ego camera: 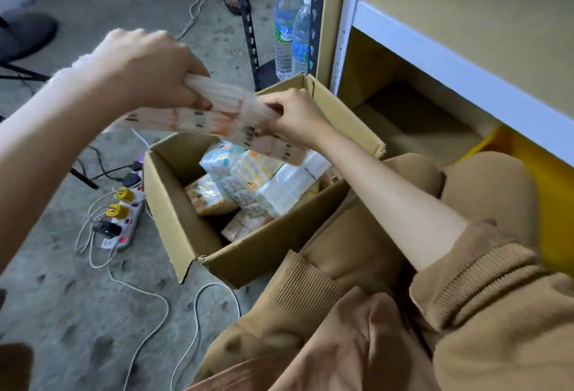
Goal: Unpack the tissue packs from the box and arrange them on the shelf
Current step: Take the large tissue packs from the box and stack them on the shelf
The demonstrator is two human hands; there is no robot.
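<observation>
We hold the pack, fingers clamped, left hand to right hand, long axis across the box, shelf nearer right.

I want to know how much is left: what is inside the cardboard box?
Several wrapped tissue packs lie in the box. The bundle held by the left hand and right hand covers the far part; packs hide the bottom.

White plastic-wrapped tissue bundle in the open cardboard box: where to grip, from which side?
Probably from above, through the open brown cardboard box. Pinch the white plastic-wrapped tissue bundle across its short width: it lies uppermost, broad face up, other packs crowding it. Left hand and right hand both hold the orange tissue strip; free one first.
</observation>
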